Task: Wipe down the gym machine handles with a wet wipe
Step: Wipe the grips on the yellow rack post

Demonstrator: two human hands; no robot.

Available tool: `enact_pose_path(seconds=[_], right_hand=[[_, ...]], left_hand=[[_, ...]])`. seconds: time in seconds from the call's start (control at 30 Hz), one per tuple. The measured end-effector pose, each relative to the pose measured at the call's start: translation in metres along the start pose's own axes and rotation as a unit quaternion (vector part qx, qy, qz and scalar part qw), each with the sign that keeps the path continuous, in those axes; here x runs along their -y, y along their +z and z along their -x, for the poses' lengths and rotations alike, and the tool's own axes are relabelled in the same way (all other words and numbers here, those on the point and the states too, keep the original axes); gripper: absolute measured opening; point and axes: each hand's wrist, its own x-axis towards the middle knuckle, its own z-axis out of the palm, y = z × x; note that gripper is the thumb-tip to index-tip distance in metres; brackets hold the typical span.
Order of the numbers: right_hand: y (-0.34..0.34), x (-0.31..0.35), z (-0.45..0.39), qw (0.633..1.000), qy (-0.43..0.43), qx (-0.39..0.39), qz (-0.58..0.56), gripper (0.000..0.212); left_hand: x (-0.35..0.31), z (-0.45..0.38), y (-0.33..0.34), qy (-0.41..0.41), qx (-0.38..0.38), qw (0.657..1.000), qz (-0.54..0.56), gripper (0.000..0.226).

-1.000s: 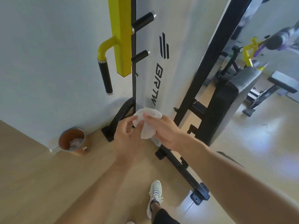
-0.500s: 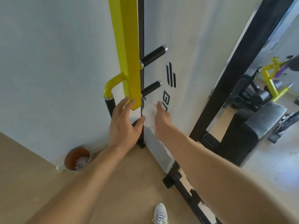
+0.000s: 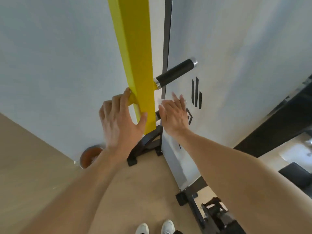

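Observation:
A yellow upright bar [image 3: 135, 61] of the gym machine hangs in front of a white panel [image 3: 228, 65]. My left hand [image 3: 119, 119] grips its lower end, with fingers curled round the yellow side tube [image 3: 131, 100] and the thumb on the bar's front. An upper black handle [image 3: 175, 72] with chrome caps sticks out to the right, untouched. My right hand [image 3: 174, 114] holds a white wet wipe [image 3: 160, 100] over the lower black handle [image 3: 157, 116]. Only the handle's chrome end shows beside the palm, and most of the wipe is hidden under the fingers.
A brown bin [image 3: 88, 157] with white waste stands on the wooden floor by the wall. The machine's black base foot [image 3: 143, 149] sits below the bar. More black frame parts [image 3: 212, 215] lie at lower right. My white shoes [image 3: 167, 227] are at the bottom edge.
Both hands rose from waist height to the machine. My left hand took hold of the yellow bar's lower end, and my right hand carried the wipe onto the lower black handle.

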Motion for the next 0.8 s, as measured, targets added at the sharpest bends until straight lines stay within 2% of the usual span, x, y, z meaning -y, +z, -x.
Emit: enact_pose_path(seconds=[0.1, 0.17, 0.23, 0.3, 0.33, 0.43, 0.47, 0.53, 0.6, 0.63, 0.67, 0.73, 0.77, 0.8], right_hand=[[0.01, 0.009, 0.004, 0.997, -0.08, 0.016, -0.007, 0.064], [0.005, -0.008, 0.001, 0.999, -0.041, 0.007, 0.008, 0.061], [-0.002, -0.019, -0.007, 0.999, 0.028, -0.017, -0.019, 0.071], [-0.007, -0.011, -0.01, 0.997, 0.047, -0.017, -0.051, 0.078], [-0.006, -0.005, -0.008, 0.998, 0.037, -0.01, -0.044, 0.074], [0.003, -0.005, -0.005, 0.999, -0.046, 0.012, 0.025, 0.047], [0.003, -0.011, -0.008, 0.998, -0.032, 0.012, 0.044, 0.037], [-0.002, -0.016, -0.011, 0.997, 0.05, -0.016, 0.056, 0.025], [-0.013, -0.005, -0.002, 0.989, 0.126, -0.071, -0.044, 0.029], [-0.021, 0.009, 0.011, 0.969, 0.173, -0.103, -0.145, 0.035], [-0.027, 0.024, 0.028, 0.93, 0.234, -0.127, -0.254, 0.041], [-0.022, 0.048, 0.067, 0.817, 0.377, -0.143, -0.412, 0.045], [-0.019, 0.053, 0.088, 0.749, 0.456, -0.122, -0.466, 0.046], [-0.013, 0.055, 0.112, 0.677, 0.527, -0.085, -0.507, 0.046]], left_hand=[[0.001, 0.001, 0.001, 0.009, -0.007, 1.0, -0.008, 0.075], [0.004, 0.002, 0.0, 0.029, 0.003, 1.0, -0.01, 0.077], [0.006, 0.001, 0.001, 0.036, 0.002, 0.999, -0.012, 0.078], [0.005, 0.001, 0.002, 0.031, -0.004, 0.999, -0.009, 0.076], [0.004, 0.002, 0.002, 0.026, -0.008, 1.0, -0.005, 0.075], [0.005, 0.0, -0.001, 0.033, -0.013, 0.999, 0.017, 0.076], [0.006, 0.0, -0.001, 0.038, -0.01, 0.999, 0.023, 0.076], [0.009, 0.005, -0.001, 0.034, -0.001, 0.999, 0.039, 0.08], [0.006, 0.022, -0.001, 0.024, -0.007, 0.997, 0.069, 0.084], [0.003, 0.042, 0.0, 0.037, -0.013, 0.994, 0.102, 0.084], [-0.001, 0.065, 0.004, 0.05, -0.006, 0.988, 0.149, 0.081], [-0.005, 0.118, 0.018, 0.008, 0.07, 0.958, 0.279, 0.076], [-0.01, 0.138, 0.022, -0.07, 0.137, 0.921, 0.359, 0.072], [-0.015, 0.155, 0.024, -0.169, 0.21, 0.861, 0.432, 0.064]])
